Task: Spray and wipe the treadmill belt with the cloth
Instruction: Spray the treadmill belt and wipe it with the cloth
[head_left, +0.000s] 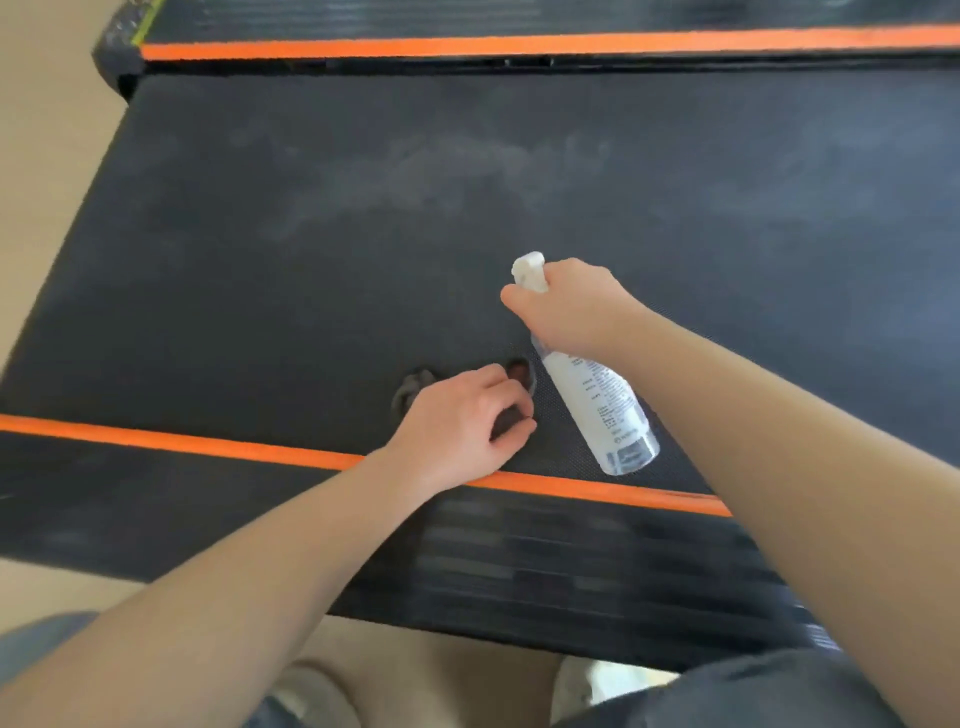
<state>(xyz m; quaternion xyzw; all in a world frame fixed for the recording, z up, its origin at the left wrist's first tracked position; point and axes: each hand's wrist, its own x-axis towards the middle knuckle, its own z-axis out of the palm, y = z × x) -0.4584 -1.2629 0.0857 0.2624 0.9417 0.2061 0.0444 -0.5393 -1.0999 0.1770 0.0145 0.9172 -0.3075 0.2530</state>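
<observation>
**A:** Black textured rubber, that treadmill belt (260, 291), with a pale mist (441, 176) hanging over its middle. Which step is this?

**B:** Spraying, I'd judge. The right hand (566, 306) is wrapped round the neck of the white spray bottle (597, 405). The nozzle aims toward the belt's far edge and the body slants back toward the near one. I cannot tell whether a finger is on the trigger.

**A:** And the cloth?

**B:** The dark cloth (415, 387) is bunched on the belt close to its near edge, just inside the orange stripe (182, 441). The left hand (457, 421) sits on top with its fingers curled into the fabric, gripping it, and folds poke out on either side.

**A:** Has any wiping started?

**B:** Probably very little. Greyish smears show across the belt's middle, though blur makes them hard to read.

**A:** What does the next move call for?

**B:** I'd say the cloth needs to travel out from the near edge to where the mist settles. It should be pressed down and drawn in strokes across the belt. The bottle should lift clear, or rest on the side rail (156, 499), so it stays out of the left arm's path.
</observation>
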